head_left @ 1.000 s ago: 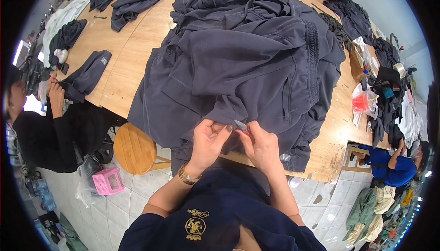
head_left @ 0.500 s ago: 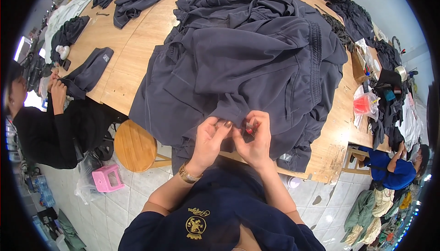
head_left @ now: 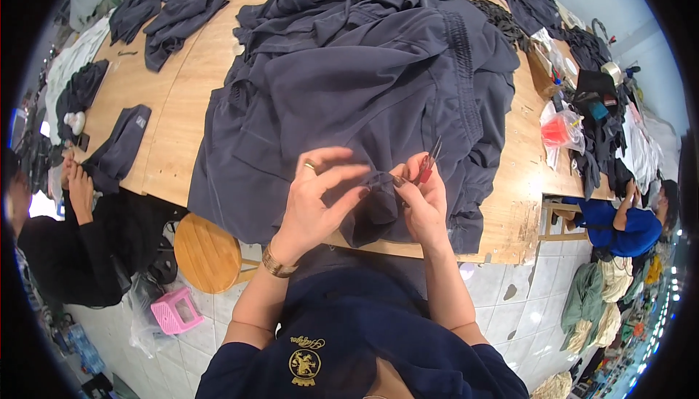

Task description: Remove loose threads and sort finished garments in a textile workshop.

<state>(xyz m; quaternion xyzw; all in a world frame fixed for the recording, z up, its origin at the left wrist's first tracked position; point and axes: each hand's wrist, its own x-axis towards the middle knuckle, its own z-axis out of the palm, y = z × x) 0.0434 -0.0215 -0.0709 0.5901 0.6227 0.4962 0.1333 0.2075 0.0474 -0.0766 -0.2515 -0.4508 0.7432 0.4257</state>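
Note:
A big heap of dark grey garments (head_left: 320,100) with gathered elastic waistbands lies in front of me on the table. My right hand (head_left: 424,210) pinches a raised fold of this cloth (head_left: 381,204) between thumb and finger. Tucked in the same hand are red-handled thread snips (head_left: 426,175), their thin metal blades pointing up and away. My left hand (head_left: 309,199) is at the left side of the fold, fingers spread and slightly blurred. Its thumb tip is at the cloth's edge; whether it touches, I cannot tell.
The wooden table (head_left: 186,111) carries more dark garments (head_left: 182,28) at far left. A co-worker in black sits left, handling a dark piece (head_left: 120,148); another in blue is at right. A red drink cup (head_left: 557,131) stands right. A round stool (head_left: 207,253) and pink stool (head_left: 177,310) are below left.
My hands have moved apart; the left one has opened its fingers. The right hand has lifted the fold, and the snips' blades now show. The whole view has shifted slightly.

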